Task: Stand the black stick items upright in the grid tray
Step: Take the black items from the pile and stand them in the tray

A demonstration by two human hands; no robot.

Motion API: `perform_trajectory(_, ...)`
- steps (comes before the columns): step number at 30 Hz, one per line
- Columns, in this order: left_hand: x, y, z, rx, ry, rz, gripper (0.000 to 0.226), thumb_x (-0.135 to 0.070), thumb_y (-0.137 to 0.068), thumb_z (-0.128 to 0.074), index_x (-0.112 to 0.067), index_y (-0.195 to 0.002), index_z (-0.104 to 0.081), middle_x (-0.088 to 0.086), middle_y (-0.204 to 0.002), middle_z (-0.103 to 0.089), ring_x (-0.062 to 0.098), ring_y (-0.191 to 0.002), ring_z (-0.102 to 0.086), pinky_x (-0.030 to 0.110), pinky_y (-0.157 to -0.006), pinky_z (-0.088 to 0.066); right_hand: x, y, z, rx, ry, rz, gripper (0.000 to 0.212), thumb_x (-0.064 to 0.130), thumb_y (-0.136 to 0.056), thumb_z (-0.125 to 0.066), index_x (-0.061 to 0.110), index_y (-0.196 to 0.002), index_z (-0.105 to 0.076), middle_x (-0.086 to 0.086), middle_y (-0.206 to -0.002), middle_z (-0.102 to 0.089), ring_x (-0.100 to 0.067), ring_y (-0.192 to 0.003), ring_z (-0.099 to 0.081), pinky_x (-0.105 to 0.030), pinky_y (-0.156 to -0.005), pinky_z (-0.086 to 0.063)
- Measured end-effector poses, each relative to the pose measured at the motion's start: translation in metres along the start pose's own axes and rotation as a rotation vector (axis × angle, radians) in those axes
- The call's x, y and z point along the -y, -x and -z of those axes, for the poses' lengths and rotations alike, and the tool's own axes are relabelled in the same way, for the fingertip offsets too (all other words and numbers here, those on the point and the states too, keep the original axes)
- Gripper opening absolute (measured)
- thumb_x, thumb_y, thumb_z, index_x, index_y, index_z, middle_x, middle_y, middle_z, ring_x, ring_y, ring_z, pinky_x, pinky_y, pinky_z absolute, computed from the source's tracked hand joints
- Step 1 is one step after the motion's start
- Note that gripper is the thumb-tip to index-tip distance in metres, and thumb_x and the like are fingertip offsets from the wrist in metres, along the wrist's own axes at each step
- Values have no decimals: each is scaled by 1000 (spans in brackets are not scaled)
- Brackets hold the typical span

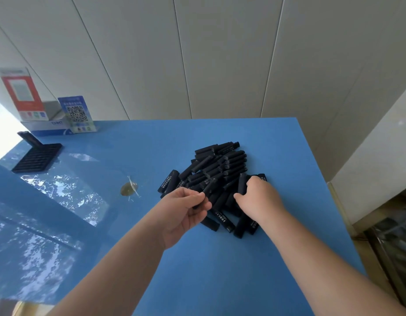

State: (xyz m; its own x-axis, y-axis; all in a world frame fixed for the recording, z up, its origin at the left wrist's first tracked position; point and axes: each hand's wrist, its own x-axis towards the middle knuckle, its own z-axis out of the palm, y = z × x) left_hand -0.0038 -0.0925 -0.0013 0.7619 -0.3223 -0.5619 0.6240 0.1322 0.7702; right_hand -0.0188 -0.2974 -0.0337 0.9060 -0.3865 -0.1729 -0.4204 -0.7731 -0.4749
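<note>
- My left hand [183, 210] pinched one black stick [206, 191] between thumb and curled fingers; I could see its long axis slanting up and to the right, the near end in my fingertips and the far end lying over the pile [217, 176].
- My right hand [258, 197] lay palm-down on the near right part of the pile, fingers bent into the sticks. One upright-looking stick [242, 183] sat just beside my thumb, but I could not tell whether the fingers had closed round any stick.
- The pile was a loose heap on the blue table [220, 270], right of centre. Sticks at the far side lay roughly side by side, long axes running left to right with a slight upward tilt; those nearer me crossed at mixed angles, some with white print facing up.
- Both hands met the heap at its near edge, left hand on the left, right hand on the right.
- The tray [37, 157] lay flat well apart from the hands, at the far left of the table, with a few sticks [29, 139] standing at its back end.
- A small round object [129, 189] sat on the table between tray and pile.
- Signs [77, 114] stood at the far left corner.
</note>
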Motion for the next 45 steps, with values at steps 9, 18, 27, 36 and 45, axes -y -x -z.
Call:
perform_trajectory(9,-4,4,-2,2,59,10,10,4,-91,-63,-2,-91,-71,14,-90,-73,32,-96,-73,33,-71,-60,-4,9,19,136,-353,-75,18,34,-71,-50,17,-73,-47,2,-66,-52,-23,-63,-55,-33,-59,-45)
perform_trajectory(18,-9,15,1,29,-65,-68,1,-10,-95,-63,-10,-95,-63,11,-107,-76,22,-95,-74,31,-74,-57,24,36,21,253,-709,89,28,42,-92,-39,21,-96,-57,6,-67,-41,-10,-56,-35,-33,-59,-33)
perform_trajectory(27,-20,42,54,-86,45,-129,24,-14,-87,-74,-24,-66,-68,-4,-72,-60,7,-61,-49,20,-55,-41,78,51,6,503,-959,160,16,28,-95,-63,21,-95,-77,4,-92,-77,-10,-90,-70,-28,-79,-52)
perform_trajectory(36,-21,95,155,-172,38,-214,7,-15,-88,-73,-21,-90,-76,-4,-76,-62,7,-59,-42,19,-54,-35,166,90,-35,535,-984,225,15,25,-93,-71,19,-105,-77,1,-102,-78,-14,-96,-73,-20,-73,-55)
perform_trajectory(45,-29,166,295,-276,-171,-355,5,-25,-89,-73,-24,-93,-75,-1,-86,-74,13,-77,-58,30,-75,-41,290,153,-112,538,-942,283,13,17,-92,-72,14,-105,-75,0,-100,-79,-15,-95,-74,-33,-86,-59)
